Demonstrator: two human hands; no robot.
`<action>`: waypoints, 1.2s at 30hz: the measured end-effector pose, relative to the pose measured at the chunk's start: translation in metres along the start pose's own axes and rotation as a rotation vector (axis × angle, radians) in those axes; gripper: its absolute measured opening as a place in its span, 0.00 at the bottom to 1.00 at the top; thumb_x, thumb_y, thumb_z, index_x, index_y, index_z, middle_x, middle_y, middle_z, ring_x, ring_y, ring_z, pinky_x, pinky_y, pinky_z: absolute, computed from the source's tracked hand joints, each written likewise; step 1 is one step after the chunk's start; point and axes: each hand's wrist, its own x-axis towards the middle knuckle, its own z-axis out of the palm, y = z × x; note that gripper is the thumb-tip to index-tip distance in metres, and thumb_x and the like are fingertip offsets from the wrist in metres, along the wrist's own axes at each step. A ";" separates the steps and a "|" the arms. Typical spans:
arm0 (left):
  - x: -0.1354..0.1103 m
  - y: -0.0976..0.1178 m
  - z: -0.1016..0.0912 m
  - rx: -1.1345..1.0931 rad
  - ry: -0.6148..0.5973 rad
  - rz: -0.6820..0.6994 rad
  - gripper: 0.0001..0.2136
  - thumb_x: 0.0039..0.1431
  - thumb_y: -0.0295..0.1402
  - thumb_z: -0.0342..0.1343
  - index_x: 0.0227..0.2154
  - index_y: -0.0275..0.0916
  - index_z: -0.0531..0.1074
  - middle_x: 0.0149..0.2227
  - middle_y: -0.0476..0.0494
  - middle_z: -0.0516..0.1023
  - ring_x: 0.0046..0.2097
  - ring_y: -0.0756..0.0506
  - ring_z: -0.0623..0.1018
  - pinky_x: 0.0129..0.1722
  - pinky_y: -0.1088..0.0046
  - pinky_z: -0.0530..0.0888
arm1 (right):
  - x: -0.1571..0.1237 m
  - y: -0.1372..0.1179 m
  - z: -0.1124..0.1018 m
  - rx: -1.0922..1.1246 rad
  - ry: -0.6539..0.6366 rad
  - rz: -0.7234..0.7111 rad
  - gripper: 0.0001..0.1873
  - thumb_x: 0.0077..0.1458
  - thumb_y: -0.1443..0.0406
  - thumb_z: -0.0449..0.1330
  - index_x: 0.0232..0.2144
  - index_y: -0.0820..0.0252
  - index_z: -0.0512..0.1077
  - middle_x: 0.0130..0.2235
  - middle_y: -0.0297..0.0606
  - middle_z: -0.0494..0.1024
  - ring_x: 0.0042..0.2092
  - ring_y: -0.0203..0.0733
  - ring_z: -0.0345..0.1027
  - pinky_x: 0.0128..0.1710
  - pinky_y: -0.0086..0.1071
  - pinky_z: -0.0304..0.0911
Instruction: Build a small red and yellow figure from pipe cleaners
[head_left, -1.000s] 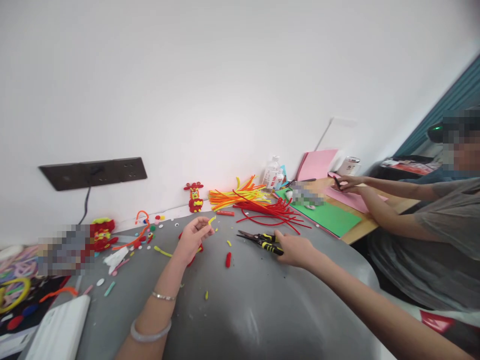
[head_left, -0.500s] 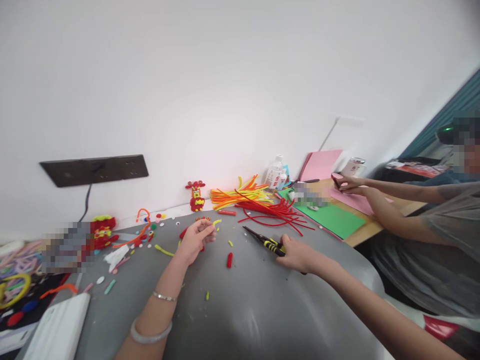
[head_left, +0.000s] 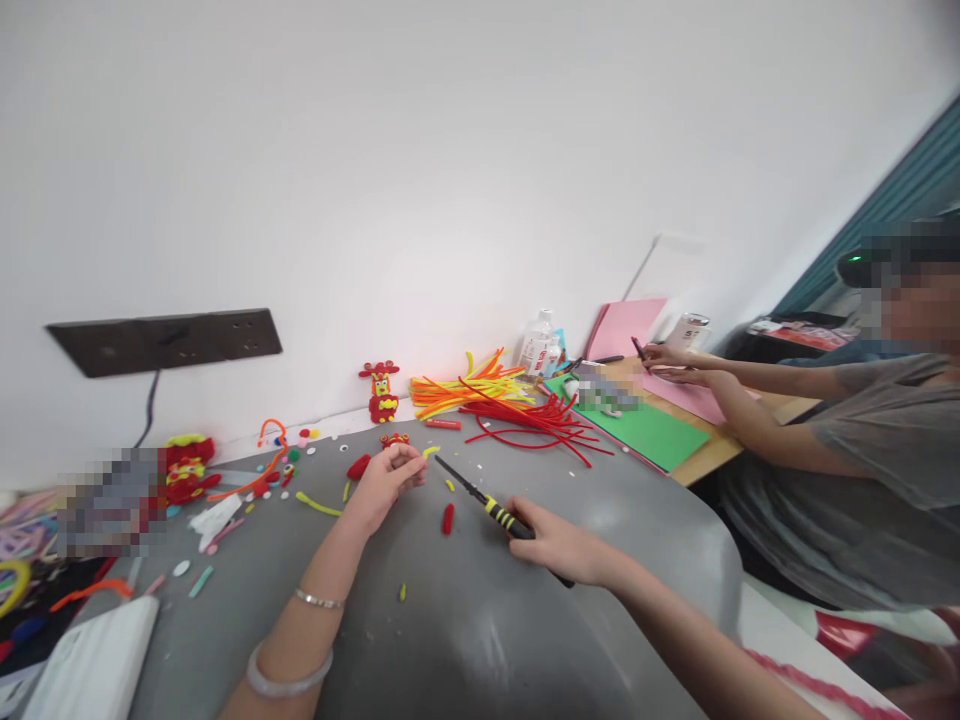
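the left hand is pinching a yellow piece; at that hand's four o'clock, the right hand is gripping scissors, whose tips are pointing toward ten o'clock.

Wears, around the left forearm, 1 thin, silvery bracelet and 1 thicker, pale, smooth, rounded bangle.

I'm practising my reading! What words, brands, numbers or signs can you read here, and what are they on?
None is clear enough to quote.
Bottle: red marks on its label, too blurred to read.
Can: dark marks, too small to read.
Red stick: pale marks, too small to read.
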 end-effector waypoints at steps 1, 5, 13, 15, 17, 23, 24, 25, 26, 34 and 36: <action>0.000 -0.001 0.000 0.014 -0.005 0.001 0.20 0.37 0.41 0.73 0.27 0.36 0.71 0.27 0.51 0.75 0.30 0.52 0.75 0.36 0.75 0.74 | 0.001 -0.002 0.003 0.012 -0.003 -0.002 0.17 0.47 0.63 0.55 0.42 0.61 0.66 0.40 0.39 0.73 0.40 0.44 0.64 0.40 0.35 0.58; 0.002 -0.004 -0.002 0.038 -0.011 0.011 0.20 0.38 0.42 0.72 0.27 0.36 0.70 0.27 0.51 0.75 0.30 0.52 0.75 0.37 0.75 0.73 | 0.005 -0.006 0.007 0.052 0.017 0.002 0.18 0.46 0.63 0.56 0.42 0.61 0.66 0.40 0.38 0.72 0.39 0.44 0.63 0.40 0.35 0.58; 0.004 -0.008 0.001 0.090 -0.016 0.004 0.18 0.38 0.41 0.71 0.28 0.37 0.71 0.27 0.51 0.75 0.31 0.51 0.74 0.39 0.73 0.72 | 0.009 -0.004 0.014 0.023 0.041 -0.031 0.15 0.46 0.64 0.55 0.39 0.60 0.63 0.36 0.35 0.69 0.37 0.41 0.61 0.37 0.33 0.55; 0.004 -0.009 0.000 0.099 -0.023 0.009 0.18 0.39 0.41 0.71 0.28 0.37 0.72 0.27 0.51 0.75 0.31 0.51 0.74 0.39 0.73 0.72 | 0.010 -0.004 0.017 0.010 0.053 -0.035 0.14 0.46 0.64 0.54 0.39 0.59 0.62 0.35 0.34 0.69 0.36 0.41 0.60 0.37 0.32 0.54; 0.005 -0.010 -0.001 0.130 -0.033 0.026 0.17 0.41 0.41 0.70 0.28 0.37 0.72 0.28 0.50 0.75 0.31 0.51 0.74 0.38 0.73 0.72 | 0.010 -0.004 0.019 0.011 0.055 -0.037 0.14 0.46 0.64 0.54 0.38 0.59 0.61 0.35 0.34 0.68 0.36 0.40 0.60 0.37 0.32 0.54; 0.003 -0.009 -0.001 0.180 -0.045 0.039 0.15 0.42 0.41 0.69 0.28 0.38 0.72 0.28 0.50 0.74 0.31 0.50 0.74 0.37 0.74 0.72 | 0.013 -0.003 0.018 0.015 0.061 -0.028 0.14 0.47 0.64 0.54 0.38 0.59 0.61 0.36 0.34 0.69 0.36 0.41 0.60 0.38 0.33 0.55; 0.003 -0.008 -0.001 0.183 -0.045 0.035 0.15 0.42 0.41 0.69 0.28 0.38 0.72 0.28 0.50 0.74 0.32 0.50 0.74 0.37 0.74 0.72 | 0.014 -0.003 0.017 0.020 0.060 -0.027 0.14 0.47 0.64 0.55 0.38 0.59 0.61 0.36 0.34 0.69 0.37 0.41 0.60 0.38 0.33 0.55; 0.003 -0.008 -0.001 0.186 -0.048 0.033 0.16 0.42 0.41 0.69 0.28 0.38 0.72 0.29 0.50 0.74 0.32 0.50 0.74 0.38 0.73 0.72 | 0.015 -0.002 0.017 0.026 0.057 -0.028 0.13 0.47 0.64 0.55 0.38 0.59 0.61 0.36 0.34 0.69 0.37 0.41 0.61 0.38 0.33 0.55; 0.003 -0.008 0.000 0.189 -0.051 0.034 0.16 0.42 0.41 0.69 0.28 0.38 0.72 0.29 0.49 0.74 0.32 0.50 0.74 0.38 0.73 0.72 | 0.015 -0.002 0.017 0.032 0.054 -0.031 0.13 0.47 0.64 0.55 0.38 0.59 0.62 0.36 0.34 0.69 0.37 0.41 0.61 0.38 0.33 0.56; 0.003 -0.008 0.000 0.225 -0.053 0.036 0.15 0.44 0.41 0.68 0.28 0.38 0.72 0.29 0.49 0.75 0.32 0.49 0.74 0.36 0.74 0.71 | 0.016 -0.001 0.016 0.045 0.056 -0.038 0.12 0.48 0.64 0.56 0.37 0.59 0.63 0.36 0.35 0.71 0.39 0.42 0.62 0.42 0.33 0.58; 0.002 -0.007 0.000 0.225 -0.051 0.037 0.14 0.44 0.41 0.68 0.28 0.38 0.72 0.29 0.49 0.75 0.32 0.49 0.74 0.36 0.74 0.71 | 0.016 0.000 0.016 0.050 0.066 -0.044 0.12 0.47 0.64 0.57 0.37 0.59 0.64 0.36 0.35 0.71 0.39 0.42 0.63 0.42 0.33 0.58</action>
